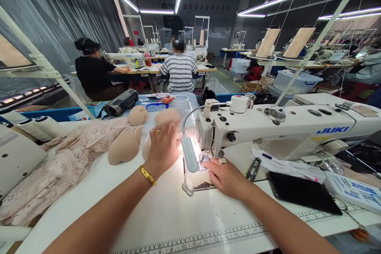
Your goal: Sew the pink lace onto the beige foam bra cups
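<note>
My left hand [163, 145] reaches forward over the white table [166, 210], fingers stretched out toward a beige foam bra cup [168, 118] beside the sewing machine's lamp [189, 152]; I cannot tell whether it touches the cup. It wears a gold ring and bracelet. My right hand [226, 177] lies knuckles-up at the needle plate [199, 178] of the white JUKI sewing machine [276, 127], fingers curled down on the plate; what is under them is hidden. More beige cups [123, 149] lie to the left.
Pink lace fabric [56, 166] is heaped at the left. A black phone [302, 192], papers and thread snips [253, 169] lie right of the needle. A clear bin lid with scissors [166, 103] sits behind. Two people sit at machines beyond, backs turned.
</note>
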`<action>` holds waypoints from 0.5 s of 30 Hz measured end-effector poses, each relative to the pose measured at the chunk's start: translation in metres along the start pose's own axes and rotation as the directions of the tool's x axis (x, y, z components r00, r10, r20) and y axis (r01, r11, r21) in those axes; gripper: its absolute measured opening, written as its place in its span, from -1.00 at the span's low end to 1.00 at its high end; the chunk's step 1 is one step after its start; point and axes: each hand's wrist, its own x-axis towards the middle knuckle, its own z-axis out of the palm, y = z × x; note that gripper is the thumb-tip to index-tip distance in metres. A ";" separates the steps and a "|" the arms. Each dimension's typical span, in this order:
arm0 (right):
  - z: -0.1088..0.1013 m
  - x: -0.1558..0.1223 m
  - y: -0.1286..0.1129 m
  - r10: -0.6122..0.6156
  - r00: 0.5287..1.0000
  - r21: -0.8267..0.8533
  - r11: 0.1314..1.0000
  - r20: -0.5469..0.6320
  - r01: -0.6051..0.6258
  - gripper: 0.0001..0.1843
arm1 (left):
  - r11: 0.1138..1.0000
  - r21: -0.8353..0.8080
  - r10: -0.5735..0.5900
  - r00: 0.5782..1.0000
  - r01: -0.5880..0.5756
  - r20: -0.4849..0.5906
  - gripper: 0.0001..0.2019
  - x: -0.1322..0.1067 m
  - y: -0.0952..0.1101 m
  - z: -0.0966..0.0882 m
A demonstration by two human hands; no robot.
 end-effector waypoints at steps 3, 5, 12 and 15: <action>-0.002 0.000 -0.001 -0.001 1.000 0.008 1.000 -0.011 0.001 -0.71 | 0.988 -0.026 -0.152 0.987 0.154 0.059 -0.90 0.014 -0.014 -0.007; -0.003 0.000 -0.002 -0.003 1.000 0.010 1.000 -0.018 0.003 -0.72 | 0.985 -0.059 -0.155 0.985 0.160 0.079 -0.92 0.014 -0.017 -0.013; -0.001 0.000 0.002 0.000 1.000 -0.027 1.000 0.019 0.000 -0.75 | 0.834 -0.174 0.552 0.787 -0.524 0.274 -0.74 -0.035 0.027 -0.022; 0.000 0.000 0.003 0.000 1.000 -0.005 1.000 0.030 0.000 -0.75 | 0.791 -0.291 0.612 0.681 -0.539 0.403 -0.77 -0.045 0.038 -0.020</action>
